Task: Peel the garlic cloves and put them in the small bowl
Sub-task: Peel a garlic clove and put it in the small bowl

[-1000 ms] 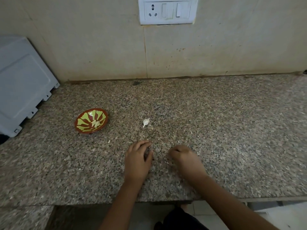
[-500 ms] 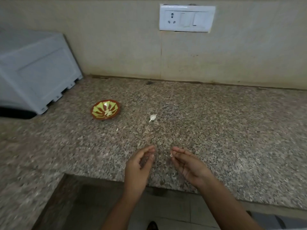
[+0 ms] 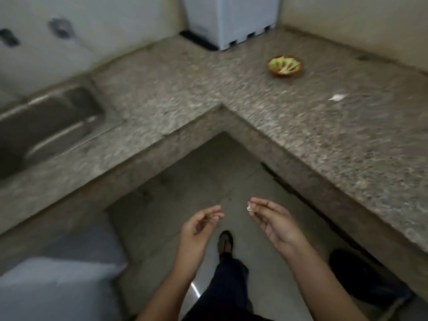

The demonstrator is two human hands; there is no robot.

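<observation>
The small red and yellow-green bowl (image 3: 285, 66) stands on the granite counter (image 3: 347, 140) at the upper right. A white garlic clove (image 3: 337, 97) lies on the counter to the bowl's right and nearer me. Over the floor, away from the counter, my right hand (image 3: 272, 220) pinches a small white scrap, garlic or peel (image 3: 249, 207), at its fingertips. My left hand (image 3: 199, 225) hangs beside it, fingers loosely curled, holding nothing I can see.
The L-shaped counter's inner corner (image 3: 222, 107) points toward me. A steel sink (image 3: 44, 121) is set in at the left. A pale grey appliance (image 3: 228, 17) stands at the back. A grey bin (image 3: 58, 290) is at lower left. My shoe (image 3: 225, 243) is on the floor.
The view has swung left and back from the counter. Both hands have left the countertop and now hang over the floor, the right still pinching the white scrap.
</observation>
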